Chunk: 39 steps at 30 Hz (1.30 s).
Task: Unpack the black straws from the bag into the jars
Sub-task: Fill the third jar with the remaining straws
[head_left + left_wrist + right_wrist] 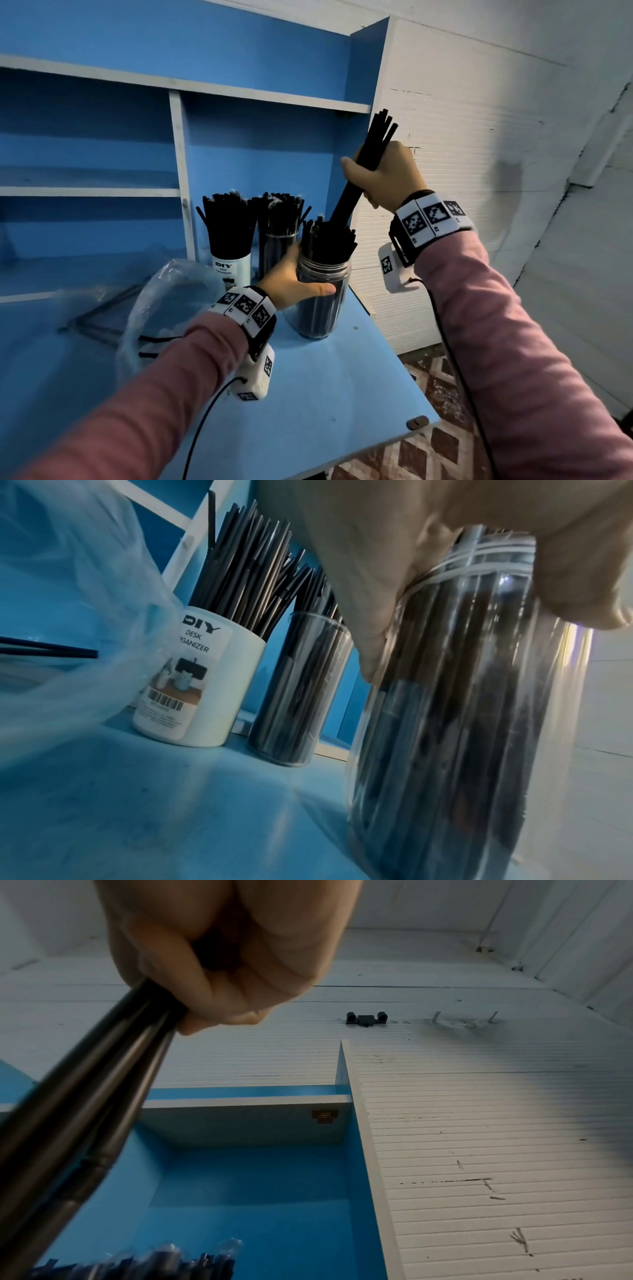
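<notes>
My left hand grips a clear jar full of black straws near the blue desk's right edge; in the left wrist view the palm wraps that jar. My right hand is fisted round a bundle of black straws, held slanted with its lower end in the jar's mouth. The right wrist view shows the fist on the bundle. A clear plastic bag with a few straws lies to the left.
Behind the held jar stand a white DIY organizer cup and a second clear jar, both packed with straws. The blue desk ends close to the right, by a white panelled wall. Blue shelves rise behind.
</notes>
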### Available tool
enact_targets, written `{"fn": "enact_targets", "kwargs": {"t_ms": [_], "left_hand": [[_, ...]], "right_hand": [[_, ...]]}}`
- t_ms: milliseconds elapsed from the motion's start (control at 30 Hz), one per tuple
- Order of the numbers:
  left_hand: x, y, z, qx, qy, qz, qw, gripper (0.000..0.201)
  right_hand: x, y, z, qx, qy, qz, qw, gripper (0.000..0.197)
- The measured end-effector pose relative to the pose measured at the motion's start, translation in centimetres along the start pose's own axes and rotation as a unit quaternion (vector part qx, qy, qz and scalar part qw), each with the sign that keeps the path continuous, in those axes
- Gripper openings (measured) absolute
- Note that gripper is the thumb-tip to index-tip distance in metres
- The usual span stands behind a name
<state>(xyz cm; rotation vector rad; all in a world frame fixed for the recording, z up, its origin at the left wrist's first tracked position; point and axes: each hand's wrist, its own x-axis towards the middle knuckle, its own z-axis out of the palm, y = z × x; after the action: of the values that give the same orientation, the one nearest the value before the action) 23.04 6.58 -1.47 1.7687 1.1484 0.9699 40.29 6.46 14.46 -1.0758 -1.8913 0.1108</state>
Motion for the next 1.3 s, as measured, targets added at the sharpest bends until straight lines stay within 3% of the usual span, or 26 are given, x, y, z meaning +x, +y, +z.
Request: {"fn": "enact_targets", "kwargs": {"t_ms": [133,300,467,633,800,867,967,1033,1133,1300], "left_hand": [[0.2,-0.2,-0.1,0.004,-0.009,0.002,1.0,0.101],[0.4,-0.6,-0.1,-0.002,-0.009,0.011,1.0,0.104],[0.6,-0.5,0.2,-0.026,-0.007,0.027,0.999,0.096],[0.7,-0.8,0.1,-0.028,-0.017,0.045,0.998,0.1],[0.7,-0.8,0.0,-0.002,-0.01,0.034,0.999,0.105],[0.6,-0.8,0.0,0.001,-0.011,0.034,0.999,0.104],[0.6,-0.8,0.0,0.004,-0.008,0.035,0.999,0.103],[0.6,-0.7,0.0,0.005,-0.004,0.032,0.999,0.101],[0.5,-0.5,0.1,-0.007,-0.002,0.037,0.999,0.098],[0.6,-0.7,0.1,-0.002,-0.001,0.034,0.999,0.099]], "right_hand": [[0.3,-0.2,0.8,-0.038,-0.023,-0.009,0.999,0.045],[-0.7,1.1,3.6,-0.072,-0.11,0.049,0.99,0.047],[-3.5,3.1,6.0,-0.091,-0.088,0.042,0.991,0.035],[-4.1,3.8,6.2,-0.095,-0.102,0.105,0.985,0.077],[-4.2,2.1,5.2,0.07,-0.007,0.057,0.996,0.086],[-4.2,1.4,5.0,0.07,0.027,-0.02,0.997,0.077],[-4.1,1.3,5.7,-0.012,0.013,-0.108,0.994,0.045],[-4.6,1.7,6.3,-0.045,-0.008,-0.109,0.993,0.036],[-5.8,2.2,7.1,-0.073,-0.025,-0.06,0.995,0.038],[-6.0,2.2,6.8,-0.013,0.045,-0.091,0.995,0.029]]}}
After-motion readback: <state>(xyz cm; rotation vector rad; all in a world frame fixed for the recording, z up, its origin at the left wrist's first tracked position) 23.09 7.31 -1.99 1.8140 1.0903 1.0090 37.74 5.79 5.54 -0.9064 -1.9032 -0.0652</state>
